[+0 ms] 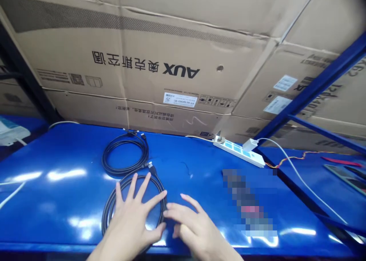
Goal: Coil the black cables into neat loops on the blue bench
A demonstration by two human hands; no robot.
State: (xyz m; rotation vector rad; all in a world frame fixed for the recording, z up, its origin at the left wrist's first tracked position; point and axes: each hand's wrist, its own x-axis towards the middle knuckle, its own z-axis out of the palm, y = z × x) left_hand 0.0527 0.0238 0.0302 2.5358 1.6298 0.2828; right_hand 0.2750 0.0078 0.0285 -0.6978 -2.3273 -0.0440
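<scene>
A coil of black cable (106, 215) lies near the front of the blue table, with a plug (151, 168) showing at its top. My left hand (134, 215) is spread flat over this coil, fingers apart, hiding its middle and lower part. At the coil's right edge is my right hand (194, 224), its fingers apart and partly bent. Its fingertips reach the cable's side; whether they press on it I cannot tell. Behind these, a second coil of black cable (105, 160) lies on the table, its connector ends (133, 132) at the top.
A white power strip (238, 154) with a plugged-in white adapter (250, 144) sits at the back right. A pixelated patch (246, 203) covers something on the right. Large cardboard boxes (143, 43) stand behind the blue table (71, 146). Blue metal posts (314, 89) frame the sides.
</scene>
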